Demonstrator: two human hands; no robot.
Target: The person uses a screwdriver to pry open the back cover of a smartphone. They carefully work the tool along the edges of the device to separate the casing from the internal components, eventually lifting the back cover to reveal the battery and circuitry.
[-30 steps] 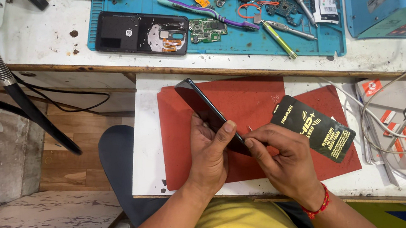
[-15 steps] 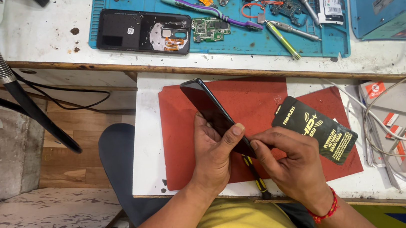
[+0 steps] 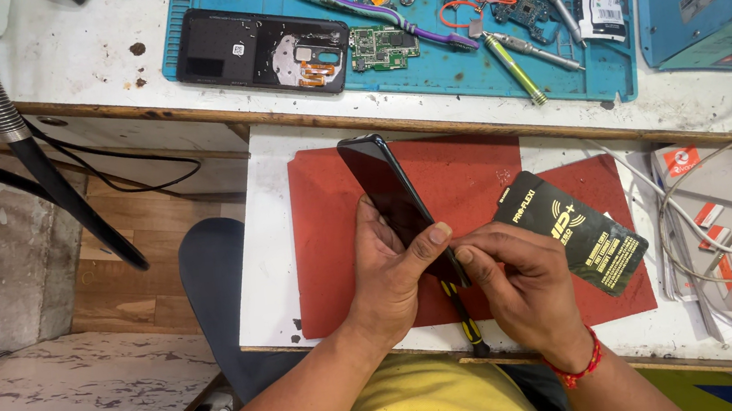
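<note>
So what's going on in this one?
A person at a repair bench holds a dark phone tilted on edge in the left hand, above a red mat. The right hand pinches at the phone's lower end. A black packet lies on the mat, and a yellow-and-black screwdriver lies under the hands. On the blue mat behind sit an opened phone shell, a circuit board and tools.

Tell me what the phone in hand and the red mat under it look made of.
Phone: glossy dark glass or plastic, judging by its smooth sheen; which one is unclear. Red mat: matte, flat sheet with light scuffs, probably rubber or silicone.
</note>
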